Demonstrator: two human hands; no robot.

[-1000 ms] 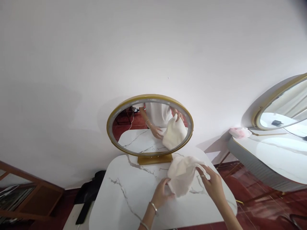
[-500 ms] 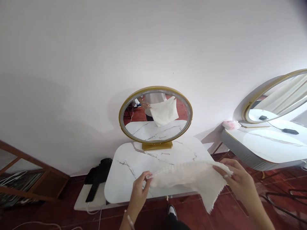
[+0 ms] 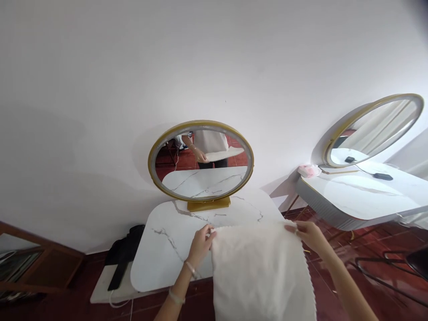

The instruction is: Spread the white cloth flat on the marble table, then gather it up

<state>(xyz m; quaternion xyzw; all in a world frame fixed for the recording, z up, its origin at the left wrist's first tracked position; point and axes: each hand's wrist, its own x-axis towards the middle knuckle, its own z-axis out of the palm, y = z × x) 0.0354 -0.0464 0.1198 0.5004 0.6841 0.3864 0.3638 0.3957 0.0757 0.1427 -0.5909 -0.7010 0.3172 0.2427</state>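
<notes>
A white cloth (image 3: pixel 261 272) with scalloped edges hangs spread out, its top edge stretched between my two hands. My left hand (image 3: pixel 201 243) pinches its upper left corner, and my right hand (image 3: pixel 307 234) grips the upper right corner. The cloth is in front of a white marble-patterned table (image 3: pixel 157 249) and hides part of its front and right side. On the table's back part stands an oval mirror (image 3: pixel 202 165) with a gold frame and base, reflecting a torso, a hand and the cloth.
To the right, a second table (image 3: pixel 361 189) bears a gold-framed mirror (image 3: pixel 374 129), a pink-and-white packet (image 3: pixel 309 170) and a black device (image 3: pixel 383 176). A low white stool (image 3: pixel 100 285) with dark items is at left, beside a wooden cabinet (image 3: pixel 50 267). A dark chair (image 3: pixel 417 263) is far right.
The cloth, bunched and slanting before, now hangs flat and opened downward. My right hand has moved left, and both hands hold the top edge nearly level. The view has shifted slightly right.
</notes>
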